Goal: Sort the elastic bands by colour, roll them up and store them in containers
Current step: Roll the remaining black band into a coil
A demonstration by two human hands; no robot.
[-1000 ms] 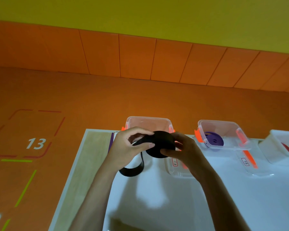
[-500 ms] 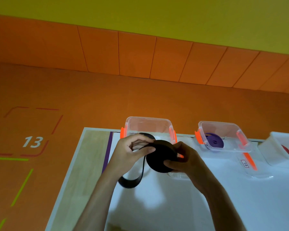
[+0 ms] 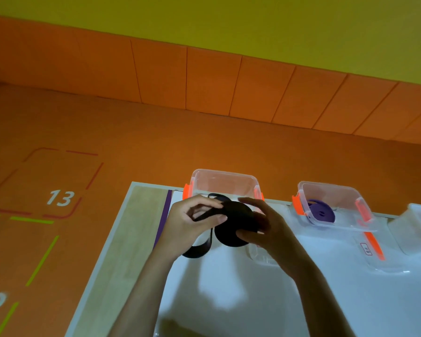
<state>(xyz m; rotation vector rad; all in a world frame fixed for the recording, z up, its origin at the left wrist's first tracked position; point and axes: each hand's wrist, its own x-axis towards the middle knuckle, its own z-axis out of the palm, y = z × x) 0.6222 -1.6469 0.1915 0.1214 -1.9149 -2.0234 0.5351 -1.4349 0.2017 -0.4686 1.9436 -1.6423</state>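
Black band roll (image 3: 233,224) is up in the air over the surface (image 3: 253,300), just on the near side of the left clear container (image 3: 224,183). Right hand (image 3: 270,232): fingers curled round the disc, thumb at its near edge, prob. so the coil can't spring open. Left hand (image 3: 190,227) pinches the loose tail (image 3: 197,251) btwn thumb & fingers, prob. to feed it taut; the rest hangs in a loop below. Purple roll (image 3: 322,214) sits in the next container (image 3: 326,190) to the right, so black prob. goes in the left one.
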